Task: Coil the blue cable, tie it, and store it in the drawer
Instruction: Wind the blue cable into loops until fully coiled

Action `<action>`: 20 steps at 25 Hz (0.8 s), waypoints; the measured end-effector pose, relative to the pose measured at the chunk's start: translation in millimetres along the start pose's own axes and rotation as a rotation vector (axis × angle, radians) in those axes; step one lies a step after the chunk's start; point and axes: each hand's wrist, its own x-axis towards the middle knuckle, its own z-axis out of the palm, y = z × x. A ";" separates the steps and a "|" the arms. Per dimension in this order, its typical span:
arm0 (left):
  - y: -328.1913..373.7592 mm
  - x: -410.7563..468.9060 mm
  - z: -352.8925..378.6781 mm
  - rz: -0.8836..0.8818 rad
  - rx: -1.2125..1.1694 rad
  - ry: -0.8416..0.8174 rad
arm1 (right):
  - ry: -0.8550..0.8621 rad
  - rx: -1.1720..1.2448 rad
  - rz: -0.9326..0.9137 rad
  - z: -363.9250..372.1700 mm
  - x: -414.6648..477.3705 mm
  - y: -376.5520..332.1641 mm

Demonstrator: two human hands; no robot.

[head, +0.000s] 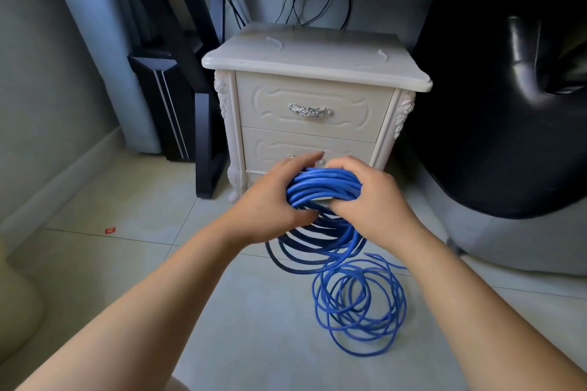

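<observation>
Left hand (pixel 270 200) and right hand (pixel 374 197) both gripping bundled loops of blue round cable (pixel 324 182), fingers curling around; uncoiled rest lying on floor below, nearer right hand; white cabinet drawers (pixel 305 105) closed ahead.

no text, label, brand or number can be read anywhere. the small red scrap (pixel 110 230) on the floor (pixel 133 200), towards its left edge, is too small to tell whether it bears print. the blue cable (pixel 324 183) shows no legible marking.
</observation>
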 end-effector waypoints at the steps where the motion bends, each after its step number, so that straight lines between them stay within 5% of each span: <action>1: -0.6 0.4 -0.5 -0.012 0.000 0.009 | -0.006 0.012 -0.014 -1.2 -0.1 0.1; 6: -3.8 2.3 -1.5 -0.089 0.024 0.070 | -0.047 0.169 0.030 1.4 -3.8 -0.8; 13: -3.4 7.3 -6.3 -0.246 -0.527 0.352 | -0.259 0.655 0.340 -7.5 2.2 7.6; 20: 4.5 7.5 0.9 -0.378 -0.753 0.682 | -0.153 0.952 0.364 21.3 -5.5 -2.3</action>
